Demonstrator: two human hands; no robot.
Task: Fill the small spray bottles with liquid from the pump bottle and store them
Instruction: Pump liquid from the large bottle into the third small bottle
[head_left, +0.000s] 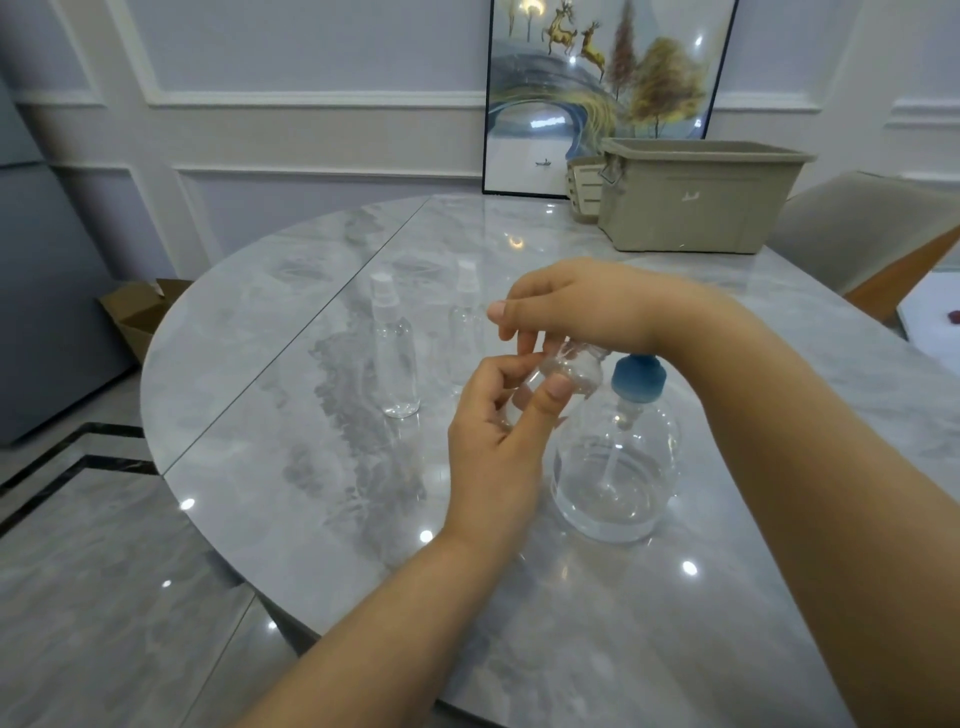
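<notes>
Two hands on one spray bottle above the table

Table (270, 395): round, grey marble top with a seam running across it. Bin (696, 202): beige, at the far right edge, a smaller slatted basket (583, 189) touching its left side. Picture (597, 93): framed, leaning on the wall behind the bin. Pump bottle (618, 467): clear, blue collar, liquid in its lower part only, upright just right of the hands. Two capped spray bottles: one (396, 348) upright left of the hands, another (466, 317) farther back, partly hidden by the right hand. Left hand (498, 441): fingers and thumb curled round a third small clear bottle (569, 370), held tilted off the table. Right hand (576, 306): above it, fingertips pinching the top end of that same bottle. Whether its cap is on cannot be told
</notes>
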